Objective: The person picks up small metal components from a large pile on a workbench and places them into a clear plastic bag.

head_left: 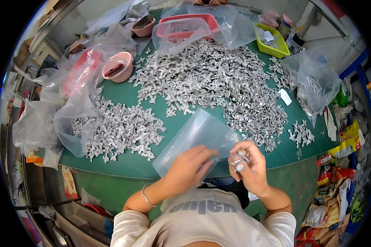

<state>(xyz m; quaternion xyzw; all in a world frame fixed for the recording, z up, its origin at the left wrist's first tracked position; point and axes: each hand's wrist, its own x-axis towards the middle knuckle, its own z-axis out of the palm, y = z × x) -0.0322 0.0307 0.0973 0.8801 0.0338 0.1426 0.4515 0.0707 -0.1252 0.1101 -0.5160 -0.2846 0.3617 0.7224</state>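
Observation:
A clear plastic bag lies slantwise at the table's near edge, in front of me. Across its lower part reaches my left hand, fingers stretched out toward the right and slightly blurred; whether they press on the plastic or lie inside it I cannot tell. My right hand is curled, palm up, around several small shiny metal castings, close to the bag's right end. Just beyond it rises a pile of similar curved castings, which merges with a large heap of grey metal castings.
Another heap of castings spreads at the left, and a small cluster at the right. Pink bowls, a red basin and a yellow-green basket stand behind. Plastic bags crowd both sides. Another person's hands show at the far edge.

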